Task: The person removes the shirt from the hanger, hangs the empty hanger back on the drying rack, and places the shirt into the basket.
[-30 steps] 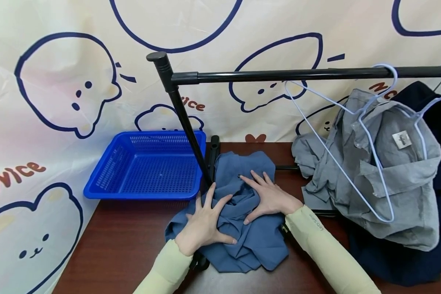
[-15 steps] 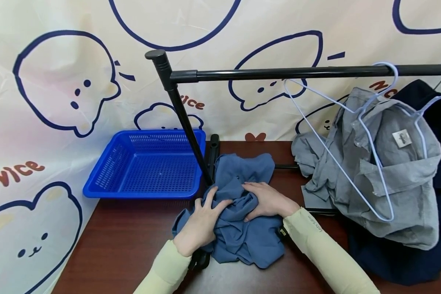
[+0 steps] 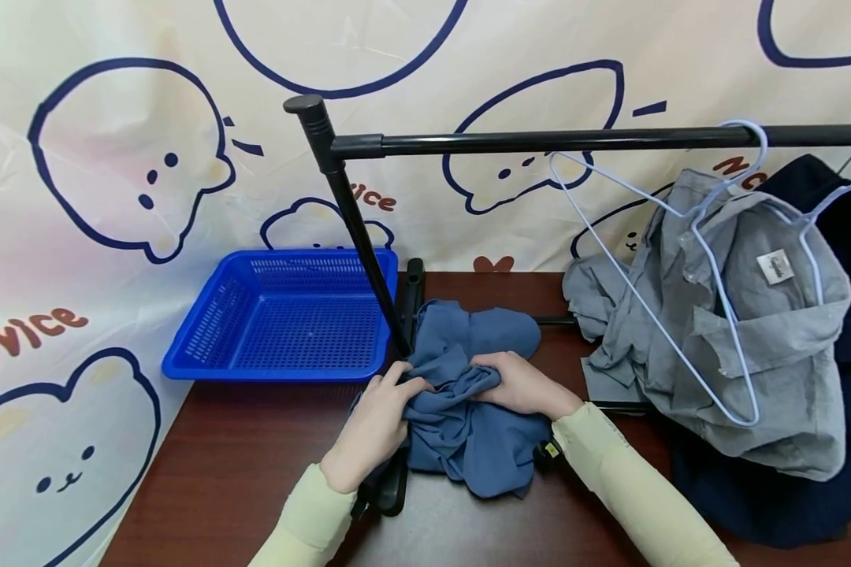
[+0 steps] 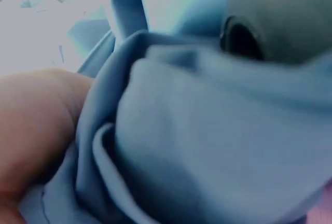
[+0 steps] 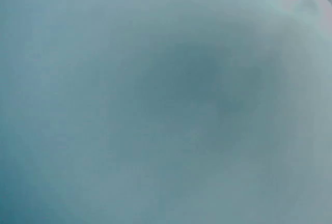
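A crumpled blue garment (image 3: pixel 461 425) lies bunched on the table at the foot of the black rack, its exact kind hidden by the folds. My left hand (image 3: pixel 376 421) grips its left side with curled fingers. On the other side, my right hand (image 3: pixel 525 384) pinches a fold, thumb below and fingers on top. Blue cloth (image 4: pixel 207 130) fills most of the left wrist view, with part of the left hand (image 4: pixel 41 125) at its left edge. The right wrist view is a close blur of the same blue cloth (image 5: pixel 181 120).
A blue plastic basket (image 3: pixel 305 335) stands back left, beside the rack's slanted post (image 3: pixel 362 236). Along the rack's bar (image 3: pixel 539 143), pale hangers (image 3: pixel 709 244) carry a grey garment (image 3: pixel 773 346) and a dark navy one (image 3: pixel 815 504) at right. A patterned sheet (image 3: pixel 425 197) hangs behind the brown table (image 3: pixel 241 472).
My spread fingers have curled into the blue garment, and the two hands have gathered it into a smaller bunch. Its near edge has drawn back from the table's front.
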A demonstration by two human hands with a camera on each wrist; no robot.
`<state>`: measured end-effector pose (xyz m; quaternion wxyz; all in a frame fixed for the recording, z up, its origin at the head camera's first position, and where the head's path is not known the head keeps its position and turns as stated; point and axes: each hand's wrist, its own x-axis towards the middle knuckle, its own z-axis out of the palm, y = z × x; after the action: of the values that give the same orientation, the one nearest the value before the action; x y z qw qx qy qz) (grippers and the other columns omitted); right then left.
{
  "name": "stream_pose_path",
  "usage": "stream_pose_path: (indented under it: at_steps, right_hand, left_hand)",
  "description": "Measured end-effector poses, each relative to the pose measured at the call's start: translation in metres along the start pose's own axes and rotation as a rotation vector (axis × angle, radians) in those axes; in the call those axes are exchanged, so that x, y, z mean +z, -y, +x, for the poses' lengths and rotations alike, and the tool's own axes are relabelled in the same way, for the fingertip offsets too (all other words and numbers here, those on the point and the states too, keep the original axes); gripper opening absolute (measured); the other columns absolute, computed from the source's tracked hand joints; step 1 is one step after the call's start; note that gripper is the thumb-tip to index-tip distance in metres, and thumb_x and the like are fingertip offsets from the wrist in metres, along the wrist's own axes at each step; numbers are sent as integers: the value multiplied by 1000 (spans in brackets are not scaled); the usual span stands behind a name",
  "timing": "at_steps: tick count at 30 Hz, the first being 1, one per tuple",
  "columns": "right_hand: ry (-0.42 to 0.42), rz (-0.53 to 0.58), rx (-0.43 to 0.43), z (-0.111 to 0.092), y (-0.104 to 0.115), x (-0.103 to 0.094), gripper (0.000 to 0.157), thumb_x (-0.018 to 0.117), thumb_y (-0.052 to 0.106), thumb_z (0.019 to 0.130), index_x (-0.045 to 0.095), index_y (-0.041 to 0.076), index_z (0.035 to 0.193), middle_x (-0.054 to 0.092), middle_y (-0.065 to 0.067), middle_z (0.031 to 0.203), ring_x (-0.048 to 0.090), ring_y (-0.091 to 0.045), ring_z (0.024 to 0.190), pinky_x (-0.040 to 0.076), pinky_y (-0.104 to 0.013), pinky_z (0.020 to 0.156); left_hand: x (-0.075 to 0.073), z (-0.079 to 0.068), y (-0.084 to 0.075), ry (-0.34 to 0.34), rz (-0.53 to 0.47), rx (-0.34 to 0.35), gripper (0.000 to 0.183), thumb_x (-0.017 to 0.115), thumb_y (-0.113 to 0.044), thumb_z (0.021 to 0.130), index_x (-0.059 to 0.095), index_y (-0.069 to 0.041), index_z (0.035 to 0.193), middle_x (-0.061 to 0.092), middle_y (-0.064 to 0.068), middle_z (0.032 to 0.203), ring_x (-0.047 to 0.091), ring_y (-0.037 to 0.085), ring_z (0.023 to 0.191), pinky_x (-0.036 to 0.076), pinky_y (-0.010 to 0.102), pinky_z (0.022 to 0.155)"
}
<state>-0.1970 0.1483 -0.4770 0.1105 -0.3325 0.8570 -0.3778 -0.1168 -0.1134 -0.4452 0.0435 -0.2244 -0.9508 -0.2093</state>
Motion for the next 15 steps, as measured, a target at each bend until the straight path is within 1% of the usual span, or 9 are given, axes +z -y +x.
stream_pose_path:
  at_steps: [1, 2, 4, 5, 6, 8, 10, 12, 15]
  right_hand:
    - [-22, -14, 10, 1, 0, 0, 35, 82, 23, 89, 67, 21, 121, 65, 2, 114, 61, -18, 107, 49, -41, 94]
    - [-41, -34, 20, 2, -1, 0, 50, 84, 26, 87, 63, 22, 132, 61, -2, 130, 56, -22, 118, 46, -45, 98]
    - [-64, -67, 45, 5, -3, -1, 80, 88, 33, 81, 48, 26, 151, 41, -9, 154, 40, -34, 137, 39, -57, 104]
    - [-53, -79, 63, 7, -4, -1, 93, 89, 36, 79, 39, 30, 157, 28, -12, 162, 29, -39, 143, 34, -63, 106]
    - [-31, -84, 88, 10, -5, -2, 102, 90, 40, 77, 32, 34, 161, 18, -12, 166, 21, -42, 146, 31, -66, 107]
    - [28, -73, 124, 16, -6, -3, 110, 91, 43, 74, 25, 39, 162, 5, -11, 169, 9, -46, 149, 25, -71, 107]
    - [95, -52, 129, 21, -7, -3, 113, 90, 42, 74, 21, 37, 163, 1, -11, 169, 2, -44, 151, 19, -70, 111]
    - [157, -33, 99, 27, -8, -3, 112, 87, 42, 75, 20, 30, 164, 2, -13, 169, 2, -41, 152, 15, -67, 113]
    - [226, 10, 51, 34, -7, -4, 108, 83, 37, 75, 24, 21, 164, 15, -12, 168, 14, -34, 152, 17, -59, 116]
  left_hand:
    - [-2, -1, 0, -18, -14, 10, 63, 65, 23, 71, 72, -19, 118, 54, 12, 133, 56, 39, 99, 52, 48, 80]
    - [-3, -1, 1, -37, -22, 25, 63, 64, 24, 71, 73, -19, 116, 55, 11, 132, 55, 37, 97, 51, 46, 80]
    - [-6, -1, 1, -64, -21, 54, 65, 63, 24, 70, 73, -20, 116, 56, 9, 131, 53, 33, 94, 50, 44, 77]
    - [-7, -1, 2, -76, -18, 69, 66, 62, 25, 70, 73, -21, 116, 56, 8, 131, 52, 31, 94, 50, 43, 77]
    - [-8, -1, 2, -87, -14, 85, 67, 61, 25, 70, 73, -21, 117, 56, 8, 132, 52, 30, 94, 50, 43, 77]
    - [-9, 0, 2, -103, -8, 112, 70, 60, 25, 70, 72, -23, 120, 55, 6, 133, 52, 29, 98, 50, 44, 80]
    - [-10, 0, 3, -104, -13, 129, 75, 60, 25, 70, 71, -26, 125, 54, 4, 135, 51, 28, 102, 50, 44, 83]
    - [-11, -1, 3, -99, -28, 140, 83, 60, 26, 69, 68, -28, 131, 53, 2, 137, 50, 27, 106, 49, 44, 86]
    - [-12, -1, 5, -93, -55, 154, 97, 59, 28, 66, 59, -32, 143, 51, 1, 140, 49, 25, 109, 48, 42, 88]
